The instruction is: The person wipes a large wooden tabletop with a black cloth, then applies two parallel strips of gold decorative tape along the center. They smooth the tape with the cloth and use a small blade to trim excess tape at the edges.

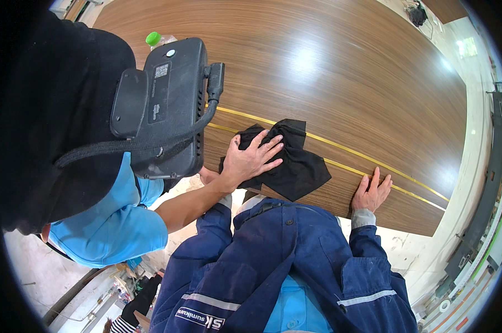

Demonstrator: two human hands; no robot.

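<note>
My right hand [372,191] rests on the brown wood-grain panel [340,72] near its front edge. Its fingers are stretched out and slightly spread, with fingertips at the nearer of two thin yellow strips [340,165]. My left cuff [225,200] shows beneath a co-worker's forearm. A small piece of a hand [208,175] shows beyond that forearm; it seems to be my left hand, fingers hidden. The co-worker's hand [255,160] presses with spread fingers on a crumpled black cloth [295,166], which covers part of both strips.
At my left the co-worker in a light blue shirt [109,233] leans close, wearing a black device [170,105] with a thick cable. Behind it stands a bottle with a green cap [153,39]. Long rails [490,183] run along the far right. Another person [142,305] appears at lower left.
</note>
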